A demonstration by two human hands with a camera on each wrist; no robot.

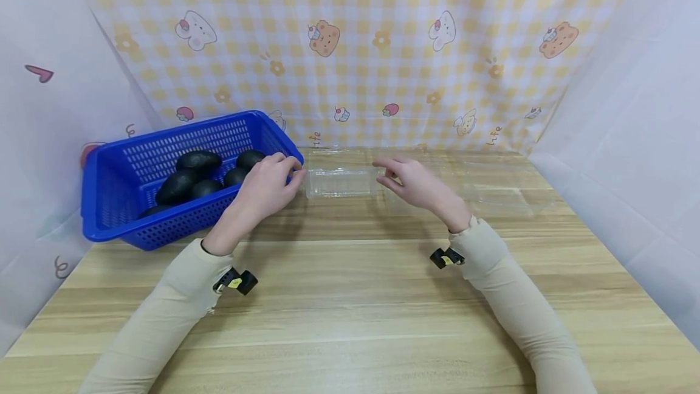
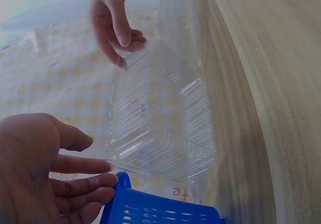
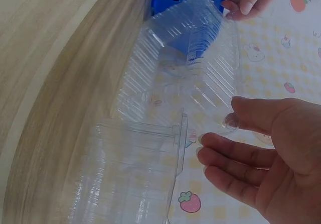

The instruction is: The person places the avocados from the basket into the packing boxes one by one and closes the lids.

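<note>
Clear container (image 1: pixel 341 184), long axis sideways along the curtain (image 1: pixel 358 78)

Lettering on checked cloth (image 1: pixel 358 87).
I read "life" (image 1: pixel 315 140) twice, near the cloth's lower edge, running sideways.

A yellow-checked cloth (image 1: pixel 361 78) hangs behind a wood-grain table (image 1: pixel 350 309), with pale sheets (image 1: pixel 629 96) on both sides.

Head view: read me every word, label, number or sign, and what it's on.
"life", on the checked curtain, slightly left of centre.
"life", on the same curtain, toward the right.
Yellow patches on the wrist cameras: too small to read.
Blue basket, clear boxes: no readable text.
</note>
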